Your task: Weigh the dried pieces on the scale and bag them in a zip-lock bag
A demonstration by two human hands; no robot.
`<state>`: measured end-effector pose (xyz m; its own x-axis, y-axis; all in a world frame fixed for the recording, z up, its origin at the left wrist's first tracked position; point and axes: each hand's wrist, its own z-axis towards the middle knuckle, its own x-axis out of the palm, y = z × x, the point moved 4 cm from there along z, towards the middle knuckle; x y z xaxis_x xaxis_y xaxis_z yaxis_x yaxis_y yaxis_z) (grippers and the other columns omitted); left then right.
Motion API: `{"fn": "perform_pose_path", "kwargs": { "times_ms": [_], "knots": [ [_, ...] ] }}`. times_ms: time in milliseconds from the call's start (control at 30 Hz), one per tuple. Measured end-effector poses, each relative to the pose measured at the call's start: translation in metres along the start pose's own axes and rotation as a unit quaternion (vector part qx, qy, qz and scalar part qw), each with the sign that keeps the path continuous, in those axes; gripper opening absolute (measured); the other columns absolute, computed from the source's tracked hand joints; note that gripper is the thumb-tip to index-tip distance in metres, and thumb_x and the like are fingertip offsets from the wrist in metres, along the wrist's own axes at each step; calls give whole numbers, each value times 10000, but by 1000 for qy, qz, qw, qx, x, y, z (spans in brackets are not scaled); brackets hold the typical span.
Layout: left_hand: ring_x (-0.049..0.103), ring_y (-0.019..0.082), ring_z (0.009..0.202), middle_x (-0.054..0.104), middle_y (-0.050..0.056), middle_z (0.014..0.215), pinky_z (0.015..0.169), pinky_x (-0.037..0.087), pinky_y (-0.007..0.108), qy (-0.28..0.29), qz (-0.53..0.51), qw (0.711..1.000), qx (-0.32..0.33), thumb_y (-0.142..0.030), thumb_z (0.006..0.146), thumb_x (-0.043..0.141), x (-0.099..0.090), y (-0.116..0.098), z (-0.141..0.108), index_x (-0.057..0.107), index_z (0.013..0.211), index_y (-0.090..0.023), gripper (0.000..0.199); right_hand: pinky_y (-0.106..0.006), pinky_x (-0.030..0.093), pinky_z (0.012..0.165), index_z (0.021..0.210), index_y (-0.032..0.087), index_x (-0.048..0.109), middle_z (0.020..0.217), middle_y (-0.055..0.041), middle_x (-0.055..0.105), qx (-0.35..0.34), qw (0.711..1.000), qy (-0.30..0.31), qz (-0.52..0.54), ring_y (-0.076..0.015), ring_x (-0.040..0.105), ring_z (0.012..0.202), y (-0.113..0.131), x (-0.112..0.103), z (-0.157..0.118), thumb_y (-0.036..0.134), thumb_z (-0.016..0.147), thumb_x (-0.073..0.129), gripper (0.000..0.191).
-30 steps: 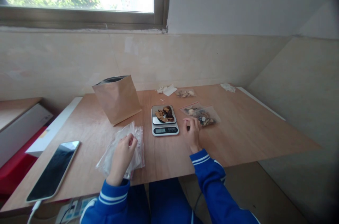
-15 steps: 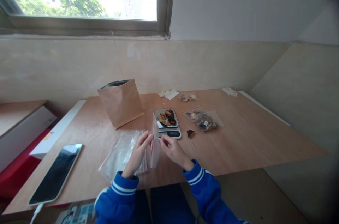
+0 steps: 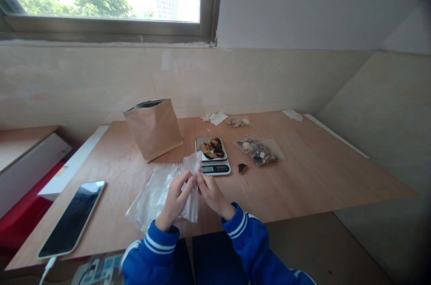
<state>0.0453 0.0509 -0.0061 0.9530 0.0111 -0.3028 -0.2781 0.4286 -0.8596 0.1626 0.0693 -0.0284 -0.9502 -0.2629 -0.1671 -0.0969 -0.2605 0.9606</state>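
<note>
My left hand and my right hand meet over the front of the table, both pinching a clear zip bag with a red strip along its edge. Under and left of it lies a pile of clear plastic bags. Just beyond my hands stands a small digital scale, its display lit but unreadable. On its plate rest several brown dried slices, which look like dried mushroom. One loose dark piece lies to the right of the scale.
A brown paper pouch stands upright, back left. Filled clear bags lie right of the scale, another filled bag behind. White scraps lie near the wall. A phone with a cable lies front left.
My right hand has moved left to meet my left hand at the zip bag. The bag, seen nearly edge-on before, now shows more of its face and leans left.
</note>
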Motion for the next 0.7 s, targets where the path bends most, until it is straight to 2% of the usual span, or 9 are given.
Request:
{"fn": "perform_pose_path", "kwargs": {
  "times_ms": [67,133,200,300,333,433,533,600,700],
  "knots": [
    [404,102,520,419,-42,556,524,335,224,-114,-13,993,-24,-340,922,463,-14,6,-2,418,606,-198,349,-279,337,569,661,218,432,584,24,440,8,999,-4,-38,-133,420,553,-11,-5,1,602,963,273,514],
    [370,95,492,385,-55,526,499,313,216,-232,-27,971,-51,-326,913,457,-30,11,-1,386,593,-204,350,-280,342,586,667,214,445,591,24,444,24,996,-20,-87,-137,427,572,-21,-18,2,594,963,288,507],
    [335,90,472,357,-66,504,472,280,211,-290,-32,954,-74,-315,893,470,-39,16,3,366,586,-207,342,-280,365,607,671,208,466,598,24,458,40,992,15,-118,-140,449,590,-24,-29,3,578,969,304,502],
    [295,86,478,320,-72,507,458,241,209,-287,-23,954,-86,-298,844,504,-42,22,15,340,575,-209,327,-287,444,726,760,198,539,733,-8,562,8,988,74,-132,-154,549,722,-14,-44,8,533,994,303,472],
    [289,85,487,309,-73,513,462,238,209,-283,-19,955,-84,-293,830,511,-41,24,20,331,571,-209,327,-301,459,803,830,199,564,824,-28,595,-17,988,53,-146,-165,576,815,-8,-51,12,515,1001,302,445],
    [287,86,513,296,-70,535,482,242,211,-288,-1,955,-77,-291,811,524,-36,30,35,326,565,-207,327,-401,406,1022,1094,200,561,1133,-114,582,-79,962,-94,-243,-227,535,1131,-1,-72,28,485,985,370,360],
    [297,90,534,311,-66,549,507,256,214,-301,8,951,-68,-298,814,520,-26,39,49,336,569,-204,320,-507,331,1101,1310,167,462,1394,-201,422,-60,922,-161,-346,-321,376,1350,-21,-81,48,490,909,517,518],
    [297,92,539,313,-66,551,517,261,217,-309,3,949,-67,-301,817,513,-16,50,55,333,572,-205,319,-547,323,1100,1378,152,405,1479,-225,322,-28,906,-153,-393,-371,293,1406,-43,-81,60,498,852,597,658],
    [304,92,541,314,-66,555,526,267,218,-332,-7,941,-67,-316,828,503,-2,71,55,329,578,-208,324,-559,348,1076,1403,152,379,1511,-231,286,-17,892,-142,-430,-393,288,1409,-71,-78,69,479,817,639,720]
  ]
}}
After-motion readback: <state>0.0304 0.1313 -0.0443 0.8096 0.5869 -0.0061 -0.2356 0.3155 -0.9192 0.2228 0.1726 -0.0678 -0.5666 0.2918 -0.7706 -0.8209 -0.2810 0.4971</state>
